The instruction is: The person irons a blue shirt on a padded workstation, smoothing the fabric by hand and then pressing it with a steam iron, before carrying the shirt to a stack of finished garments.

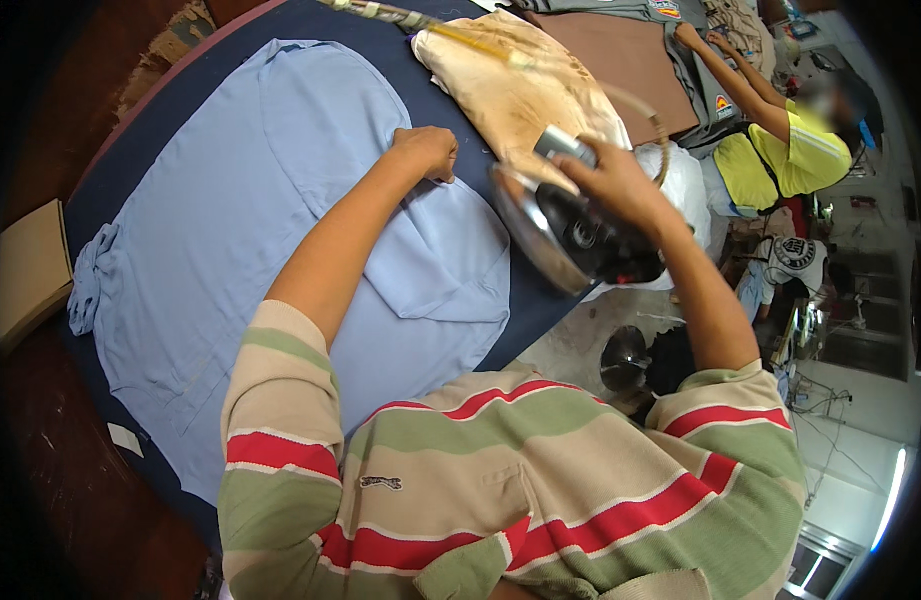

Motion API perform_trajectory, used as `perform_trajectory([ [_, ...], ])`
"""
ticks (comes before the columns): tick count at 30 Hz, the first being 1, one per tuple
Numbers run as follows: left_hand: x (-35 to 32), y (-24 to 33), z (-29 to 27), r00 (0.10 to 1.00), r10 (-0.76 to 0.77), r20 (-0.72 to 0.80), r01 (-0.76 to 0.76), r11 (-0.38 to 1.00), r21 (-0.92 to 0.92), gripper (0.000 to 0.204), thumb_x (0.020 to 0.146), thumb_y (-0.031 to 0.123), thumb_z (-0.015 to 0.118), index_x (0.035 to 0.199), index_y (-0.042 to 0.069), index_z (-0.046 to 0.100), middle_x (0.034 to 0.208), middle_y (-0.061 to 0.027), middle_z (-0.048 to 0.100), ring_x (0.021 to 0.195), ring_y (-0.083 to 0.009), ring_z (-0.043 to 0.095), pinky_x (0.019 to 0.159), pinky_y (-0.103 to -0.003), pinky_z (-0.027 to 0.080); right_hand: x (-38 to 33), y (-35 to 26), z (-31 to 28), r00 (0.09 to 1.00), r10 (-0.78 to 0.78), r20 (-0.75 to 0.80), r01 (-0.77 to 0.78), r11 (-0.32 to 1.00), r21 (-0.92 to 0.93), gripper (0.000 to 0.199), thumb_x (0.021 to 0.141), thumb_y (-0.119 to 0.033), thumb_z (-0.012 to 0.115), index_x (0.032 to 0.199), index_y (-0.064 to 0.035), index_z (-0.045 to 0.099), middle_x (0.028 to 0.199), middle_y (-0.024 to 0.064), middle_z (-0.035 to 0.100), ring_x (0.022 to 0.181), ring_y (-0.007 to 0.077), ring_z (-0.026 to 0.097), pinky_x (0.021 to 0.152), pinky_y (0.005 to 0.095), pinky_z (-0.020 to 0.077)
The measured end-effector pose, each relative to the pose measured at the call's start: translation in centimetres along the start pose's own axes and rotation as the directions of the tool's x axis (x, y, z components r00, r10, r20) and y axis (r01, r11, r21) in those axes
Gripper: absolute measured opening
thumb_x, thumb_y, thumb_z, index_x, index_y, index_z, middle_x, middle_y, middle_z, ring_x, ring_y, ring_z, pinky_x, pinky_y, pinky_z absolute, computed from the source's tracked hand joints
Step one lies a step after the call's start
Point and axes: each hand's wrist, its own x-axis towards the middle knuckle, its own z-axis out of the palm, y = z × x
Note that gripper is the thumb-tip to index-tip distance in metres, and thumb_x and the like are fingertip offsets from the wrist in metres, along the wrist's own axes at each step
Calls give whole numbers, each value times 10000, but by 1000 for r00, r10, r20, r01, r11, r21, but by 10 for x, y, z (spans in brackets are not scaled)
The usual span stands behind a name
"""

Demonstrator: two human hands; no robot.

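Observation:
A light blue shirt (211,220) lies spread over the dark blue padded table, with its right part folded and creased. My left hand (428,154) is closed on the upper right edge of this shirt, pinching the cloth. In my right hand (621,182) is a clothes iron (571,225), held by its grey handle and tilted so that its shiny metal side shows. The iron is at the table's right edge, right of the shirt and apart from it. Slight blur lies over the iron and right hand.
Beyond the iron sits a scorched cream cloth pad (521,85). A hose (431,25) crosses above it and curves down near my right wrist. At the upper right a co-worker in a yellow top (781,160) handles grey garments (696,85). A cardboard box (31,270) stands at left.

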Motion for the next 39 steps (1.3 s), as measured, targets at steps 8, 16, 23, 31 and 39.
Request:
perform_trajectory([
  [8,3,-2,1,999,33,-32,-32,999,44,182,643,252,753,681,145,610,742,3,661,744,-184,627,661,-337,456,-10,-5,46,1000,-3,-15,1,995,-103,525,801,-431,583,1031,40,599,870,260,629,822,366,625,730,400,481],
  [16,7,-4,-1,996,85,-10,-85,994,67,176,644,240,751,709,128,632,765,-27,669,762,-205,637,664,-354,478,8,-22,65,1000,-24,10,26,973,-231,495,781,-421,582,946,43,630,861,266,630,814,376,626,736,405,486],
  [23,4,-17,-8,983,179,-30,-178,983,44,113,644,183,722,674,125,629,682,-14,658,669,-180,637,613,-321,481,-2,-15,68,989,144,-12,-145,985,-95,541,784,-422,572,989,77,608,899,281,624,851,365,627,751,397,479],
  [31,9,-17,-10,980,199,-27,-196,977,81,69,665,162,686,667,135,623,674,-7,661,700,-173,647,610,-326,482,18,-11,70,998,53,-34,-56,993,-101,539,781,-413,584,983,87,604,875,289,623,825,370,631,737,401,478],
  [39,-7,-21,8,882,252,-397,-167,957,235,102,735,118,588,805,172,641,814,-2,641,795,-179,613,766,-395,416,-13,2,40,998,52,32,-47,989,-141,572,788,-442,580,1030,77,587,917,272,624,831,337,631,744,380,476],
])
